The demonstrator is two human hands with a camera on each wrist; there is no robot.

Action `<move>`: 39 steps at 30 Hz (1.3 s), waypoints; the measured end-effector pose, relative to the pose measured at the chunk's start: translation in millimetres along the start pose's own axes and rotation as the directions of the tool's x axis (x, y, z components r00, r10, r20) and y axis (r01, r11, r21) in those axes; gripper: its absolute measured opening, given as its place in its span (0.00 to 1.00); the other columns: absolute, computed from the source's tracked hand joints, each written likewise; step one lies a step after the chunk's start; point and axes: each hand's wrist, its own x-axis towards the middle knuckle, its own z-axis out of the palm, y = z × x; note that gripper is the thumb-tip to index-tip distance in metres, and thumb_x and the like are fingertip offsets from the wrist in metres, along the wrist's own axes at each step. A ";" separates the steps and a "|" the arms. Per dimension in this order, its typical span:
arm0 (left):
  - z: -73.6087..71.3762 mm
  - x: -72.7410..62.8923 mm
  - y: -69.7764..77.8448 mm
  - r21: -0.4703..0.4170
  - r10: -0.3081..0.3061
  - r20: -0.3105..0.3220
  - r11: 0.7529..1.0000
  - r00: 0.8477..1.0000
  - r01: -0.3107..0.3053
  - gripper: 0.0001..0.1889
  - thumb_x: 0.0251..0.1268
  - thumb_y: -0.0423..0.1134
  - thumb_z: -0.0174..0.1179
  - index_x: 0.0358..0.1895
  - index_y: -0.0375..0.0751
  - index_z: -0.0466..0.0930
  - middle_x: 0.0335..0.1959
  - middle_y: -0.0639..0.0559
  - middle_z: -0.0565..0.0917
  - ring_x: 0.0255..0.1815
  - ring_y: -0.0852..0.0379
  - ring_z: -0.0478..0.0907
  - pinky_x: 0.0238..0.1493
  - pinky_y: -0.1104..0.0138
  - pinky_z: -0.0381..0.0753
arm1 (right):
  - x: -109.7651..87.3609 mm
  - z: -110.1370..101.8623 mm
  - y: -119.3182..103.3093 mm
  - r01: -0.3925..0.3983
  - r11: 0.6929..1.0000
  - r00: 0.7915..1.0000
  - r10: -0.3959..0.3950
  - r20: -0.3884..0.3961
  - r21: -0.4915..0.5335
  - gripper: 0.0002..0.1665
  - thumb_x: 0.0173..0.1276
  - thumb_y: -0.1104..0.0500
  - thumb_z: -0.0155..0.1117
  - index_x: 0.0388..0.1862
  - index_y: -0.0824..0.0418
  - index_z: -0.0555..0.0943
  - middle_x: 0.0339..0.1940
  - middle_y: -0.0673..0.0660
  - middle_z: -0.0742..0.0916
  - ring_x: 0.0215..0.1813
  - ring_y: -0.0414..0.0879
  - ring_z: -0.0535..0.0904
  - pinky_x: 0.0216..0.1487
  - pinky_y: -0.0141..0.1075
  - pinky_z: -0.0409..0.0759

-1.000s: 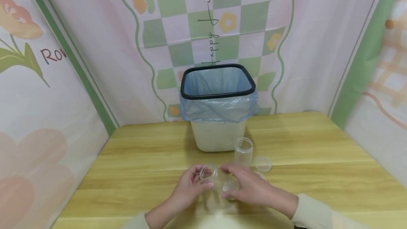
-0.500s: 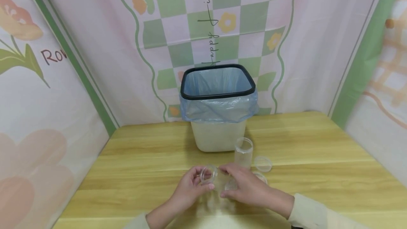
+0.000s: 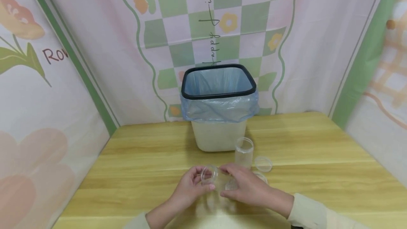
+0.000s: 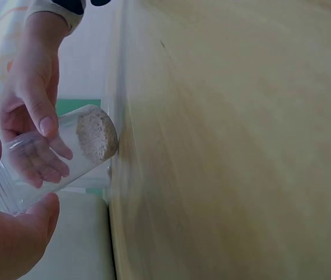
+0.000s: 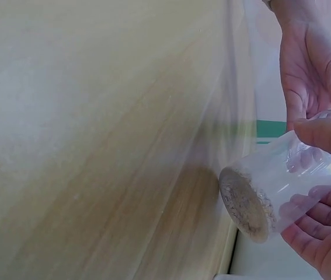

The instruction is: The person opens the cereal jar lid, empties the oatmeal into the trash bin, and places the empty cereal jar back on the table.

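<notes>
A clear plastic jar (image 3: 208, 175) is tilted on its side between both hands, its rimmed mouth facing left. Pale grainy material (image 4: 97, 137) sits at its bottom end, close over the table in the left wrist view. My left hand (image 3: 190, 186) holds the jar near the mouth, thumb on the near side and fingers on the far side. My right hand (image 3: 249, 186) is curled round the body toward the bottom, thumb (image 5: 323, 133) on one side and fingers on the other. In the head view the right hand hides part of the jar.
Another clear jar (image 3: 243, 151) stands uncovered beyond the right hand. One clear round lid (image 3: 263, 164) lies beside it, and a second round lid (image 3: 261, 177) shows partly behind the right hand. A cream bin (image 3: 219, 135) with a blue liner stands at the back of the wooden table (image 3: 136, 165).
The bottom end of the held jar has turned slightly away from me, and the right hand has shifted a little left with it. The left hand has stayed nearly in place.
</notes>
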 end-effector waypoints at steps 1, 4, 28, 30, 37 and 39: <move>-0.5 0.2 0.6 0.003 -0.004 -0.003 1.000 1.000 0.004 0.30 0.54 0.34 0.71 0.57 0.26 0.68 0.55 0.39 0.78 0.58 0.43 0.76 0.54 0.65 0.78 | -0.1 -0.1 0.1 0.001 1.000 1.000 -0.001 -0.002 0.002 0.37 0.54 0.50 0.77 0.58 0.65 0.75 0.52 0.54 0.82 0.51 0.48 0.80 0.52 0.45 0.80; -2.8 0.5 3.1 0.005 0.000 -0.021 1.000 1.000 0.000 0.32 0.52 0.34 0.72 0.59 0.26 0.68 0.56 0.38 0.77 0.59 0.40 0.74 0.55 0.66 0.77 | -0.7 -0.5 0.4 0.005 1.000 1.000 -0.005 -0.008 0.012 0.36 0.54 0.49 0.77 0.58 0.65 0.76 0.51 0.54 0.83 0.50 0.48 0.80 0.51 0.44 0.81; -41.6 24.4 59.5 0.252 0.340 -0.180 0.923 0.923 -0.291 0.28 0.55 0.33 0.71 0.60 0.32 0.73 0.59 0.44 0.77 0.64 0.47 0.72 0.64 0.64 0.69 | -9.4 -17.0 -8.9 0.025 0.999 0.995 -0.028 -0.098 -0.035 0.34 0.51 0.52 0.79 0.54 0.65 0.78 0.50 0.54 0.84 0.49 0.47 0.81 0.50 0.45 0.81; -43.9 28.1 66.4 0.284 0.386 -0.183 0.901 0.904 -0.327 0.29 0.55 0.33 0.72 0.60 0.32 0.73 0.60 0.44 0.77 0.63 0.48 0.72 0.64 0.65 0.70 | -10.6 -18.8 -9.5 0.030 0.999 0.994 -0.033 -0.103 -0.035 0.34 0.52 0.52 0.78 0.54 0.65 0.78 0.49 0.55 0.85 0.48 0.48 0.81 0.50 0.44 0.81; -50.1 40.0 94.1 0.418 0.579 -0.148 0.771 0.802 -0.480 0.30 0.56 0.31 0.70 0.62 0.29 0.71 0.63 0.41 0.75 0.65 0.49 0.70 0.65 0.66 0.67 | -14.2 -28.1 -13.1 0.029 0.999 0.994 -0.032 -0.108 -0.027 0.34 0.54 0.49 0.77 0.55 0.63 0.77 0.49 0.54 0.84 0.47 0.47 0.81 0.47 0.42 0.82; -52.4 45.0 100.8 0.451 0.628 -0.138 0.728 0.766 -0.516 0.30 0.56 0.31 0.70 0.63 0.29 0.72 0.63 0.41 0.75 0.65 0.51 0.70 0.66 0.66 0.67 | -15.3 -31.0 -13.3 0.032 0.999 0.993 -0.034 -0.111 -0.018 0.34 0.55 0.48 0.76 0.56 0.62 0.77 0.49 0.53 0.84 0.46 0.46 0.80 0.47 0.41 0.82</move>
